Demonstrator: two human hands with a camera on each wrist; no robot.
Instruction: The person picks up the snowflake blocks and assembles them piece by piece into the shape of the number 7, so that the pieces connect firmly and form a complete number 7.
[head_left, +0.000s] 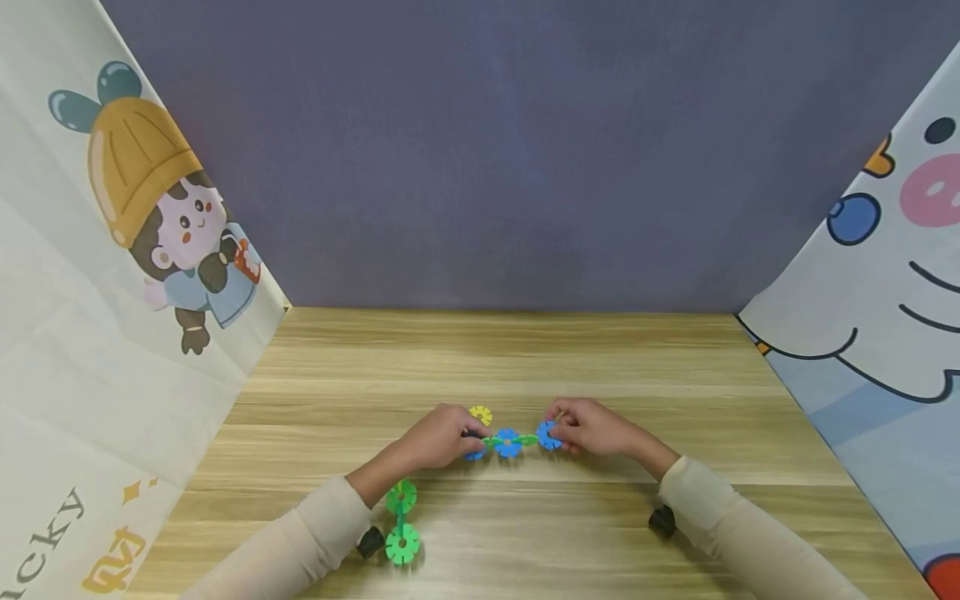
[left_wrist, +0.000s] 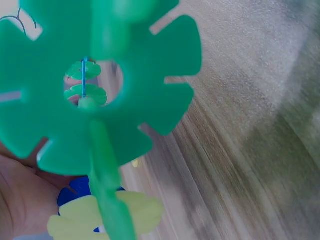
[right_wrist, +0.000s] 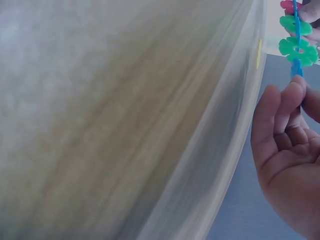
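A short chain of slotted plastic snowflake discs stretches between both hands in the head view. Its middle blue disc (head_left: pixel 507 442) faces up, with a green disc (head_left: pixel 528 439) slotted in edge-on at either side. My left hand (head_left: pixel 442 436) grips the chain's left end, partly covering a blue disc (head_left: pixel 475 455). At the right end, my right hand (head_left: pixel 592 425) pinches another blue disc (head_left: pixel 550 434) between thumb and fingers. The right wrist view shows that hand (right_wrist: pixel 285 145) below green discs (right_wrist: pixel 298 51). Large in the left wrist view is a green disc (left_wrist: pixel 135 145), with a yellow disc (left_wrist: pixel 75 217) below.
A yellow disc (head_left: pixel 481 415) is just behind the left fingers. Linked green discs (head_left: pixel 402 544) stand beside the left forearm. Small black objects (head_left: pixel 370 542) show near both wrists. The wood-grain table (head_left: pixel 525 350) meets a dark back wall (head_left: pixel 510 167) and printed side panels.
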